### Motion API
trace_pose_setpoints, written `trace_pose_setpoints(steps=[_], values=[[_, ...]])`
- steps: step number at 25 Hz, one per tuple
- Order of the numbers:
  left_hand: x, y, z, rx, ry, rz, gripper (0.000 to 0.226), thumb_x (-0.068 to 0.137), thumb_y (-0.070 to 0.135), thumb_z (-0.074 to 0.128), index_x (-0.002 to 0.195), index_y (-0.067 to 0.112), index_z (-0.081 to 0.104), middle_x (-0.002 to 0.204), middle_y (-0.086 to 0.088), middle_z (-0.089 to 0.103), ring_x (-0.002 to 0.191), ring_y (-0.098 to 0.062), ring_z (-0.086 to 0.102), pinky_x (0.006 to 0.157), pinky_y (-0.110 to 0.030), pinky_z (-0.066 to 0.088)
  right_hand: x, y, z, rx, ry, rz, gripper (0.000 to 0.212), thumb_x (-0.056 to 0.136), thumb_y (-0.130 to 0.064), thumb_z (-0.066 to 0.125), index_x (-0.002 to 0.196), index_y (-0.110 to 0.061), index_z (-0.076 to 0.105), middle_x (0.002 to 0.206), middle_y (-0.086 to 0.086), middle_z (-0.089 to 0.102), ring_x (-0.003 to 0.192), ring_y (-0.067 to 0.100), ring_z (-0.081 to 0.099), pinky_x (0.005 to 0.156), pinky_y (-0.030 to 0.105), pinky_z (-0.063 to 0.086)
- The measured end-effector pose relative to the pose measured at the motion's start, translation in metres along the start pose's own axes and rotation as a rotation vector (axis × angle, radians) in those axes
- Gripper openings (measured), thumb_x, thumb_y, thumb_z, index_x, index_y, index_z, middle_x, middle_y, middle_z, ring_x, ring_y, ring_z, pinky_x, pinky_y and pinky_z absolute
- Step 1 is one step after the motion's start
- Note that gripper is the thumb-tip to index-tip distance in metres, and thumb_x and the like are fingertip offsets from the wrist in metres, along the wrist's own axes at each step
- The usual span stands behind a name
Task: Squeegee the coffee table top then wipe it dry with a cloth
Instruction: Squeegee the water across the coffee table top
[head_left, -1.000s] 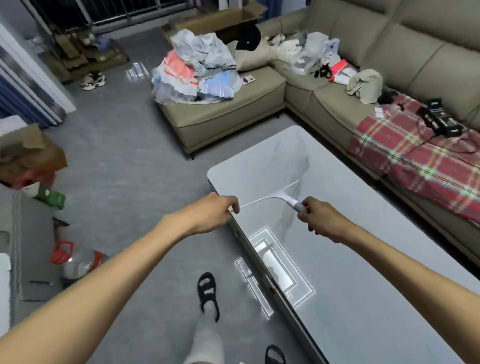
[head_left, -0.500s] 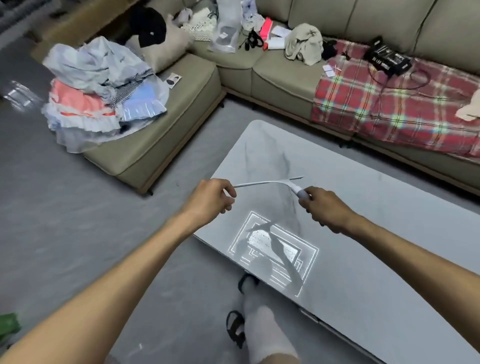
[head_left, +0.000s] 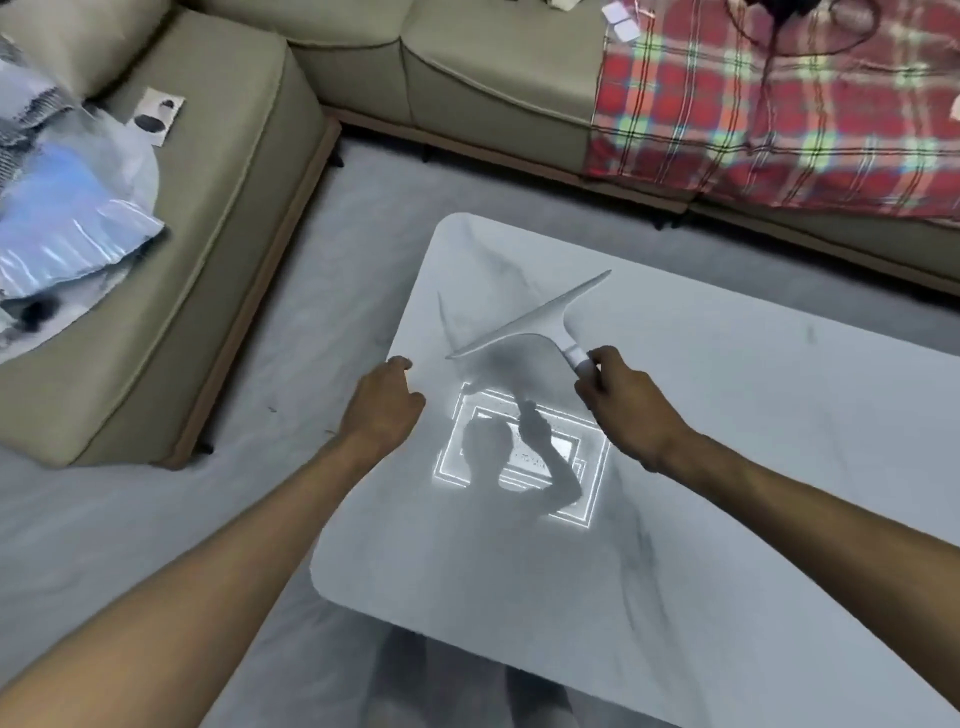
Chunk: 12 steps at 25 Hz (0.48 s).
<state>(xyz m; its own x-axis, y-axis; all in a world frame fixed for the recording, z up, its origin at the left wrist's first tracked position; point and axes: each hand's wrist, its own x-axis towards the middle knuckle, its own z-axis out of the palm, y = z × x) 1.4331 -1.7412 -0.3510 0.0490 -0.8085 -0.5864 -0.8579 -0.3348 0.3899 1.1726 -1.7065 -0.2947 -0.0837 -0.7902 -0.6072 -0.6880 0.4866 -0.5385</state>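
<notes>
A white T-shaped squeegee (head_left: 540, 325) slants over the left end of the pale grey, marble-patterned table (head_left: 753, 441), its blade diagonal, shadowing the glossy top.

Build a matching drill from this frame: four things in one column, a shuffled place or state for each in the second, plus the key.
Things
1. squeegee
2. left hand
3. plaid blanket
4. coffee table top

Place or state
A. draped over the sofa seat
B. held by its handle in the right hand
C. pale and marbled, reflecting a bright rectangular light
D. holds nothing, at the table's edge

Pairs: 1-B, 2-D, 3-A, 4-C
</notes>
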Motion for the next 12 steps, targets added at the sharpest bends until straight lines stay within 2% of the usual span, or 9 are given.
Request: trace_pose_setpoints(steps=[1,3,5,7,9,12], values=[[0.025,-0.008,0.014,0.039,-0.022,-0.011,0.056,0.09,0.015,0.053,0.143,0.009,0.035,0.147,-0.012,0.041,0.133,-0.028,0.04,0.103,-0.033,0.036,0.016,0.005,0.01,0.011,0.029,0.003,0.028,0.101,-0.034,0.037,0.119,-0.013,0.043,0.095,0.016,0.065,0.074,0.03,0.052,0.069,0.039,0.045],[0.079,-0.028,0.044,0.144,-0.043,-0.011,0.066,0.091,0.018,0.053,0.147,0.003,0.022,0.153,-0.017,0.025,0.142,-0.029,0.022,0.113,-0.037,0.025,0.062,0.004,0.033,0.075,0.095,0.005,0.031,0.102,-0.034,0.036,0.127,-0.017,0.042,0.094,0.015,0.065,0.07,0.028,0.051,0.064,0.037,0.046],[0.12,-0.044,0.063,0.236,-0.032,0.038,0.07,0.091,0.023,0.052,0.146,-0.001,0.017,0.155,-0.021,0.016,0.144,-0.031,0.014,0.116,-0.037,0.02,0.118,-0.011,0.049,0.096,0.159,-0.037,0.033,0.102,-0.031,0.035,0.134,-0.023,0.04,0.095,0.012,0.064,0.065,0.024,0.049,0.047,0.024,0.042],[0.144,-0.054,0.076,0.278,-0.018,0.098,0.075,0.093,0.027,0.05,0.148,-0.002,0.01,0.158,-0.021,0.008,0.147,-0.031,0.007,0.118,-0.037,0.013,0.175,-0.035,0.057,0.094,0.201,-0.064,0.03,0.101,-0.031,0.033,0.13,-0.029,0.041,0.098,0.012,0.061,0.066,0.027,0.049,0.032,0.016,0.03],[0.155,-0.059,0.086,0.308,-0.041,0.147,0.079,0.095,0.032,0.048,0.15,-0.001,0.002,0.16,-0.02,0.003,0.149,-0.03,0.001,0.12,-0.037,0.008,0.218,-0.059,0.06,0.1,0.218,-0.063,0.017,0.099,-0.029,0.031,0.109,-0.033,0.043,0.105,0.02,0.059,0.07,0.029,0.049,0.038,0.018,0.03],[0.167,-0.063,0.096,0.358,-0.108,0.175,0.081,0.095,0.033,0.045,0.15,0.001,-0.004,0.159,-0.025,-0.002,0.149,-0.034,-0.004,0.121,-0.038,0.006,0.266,-0.083,0.069,0.03,0.221,-0.063,0.018,0.093,-0.019,0.028,0.099,-0.025,0.044,0.097,0.022,0.058,0.071,0.026,0.048,0.043,0.022,0.032]])
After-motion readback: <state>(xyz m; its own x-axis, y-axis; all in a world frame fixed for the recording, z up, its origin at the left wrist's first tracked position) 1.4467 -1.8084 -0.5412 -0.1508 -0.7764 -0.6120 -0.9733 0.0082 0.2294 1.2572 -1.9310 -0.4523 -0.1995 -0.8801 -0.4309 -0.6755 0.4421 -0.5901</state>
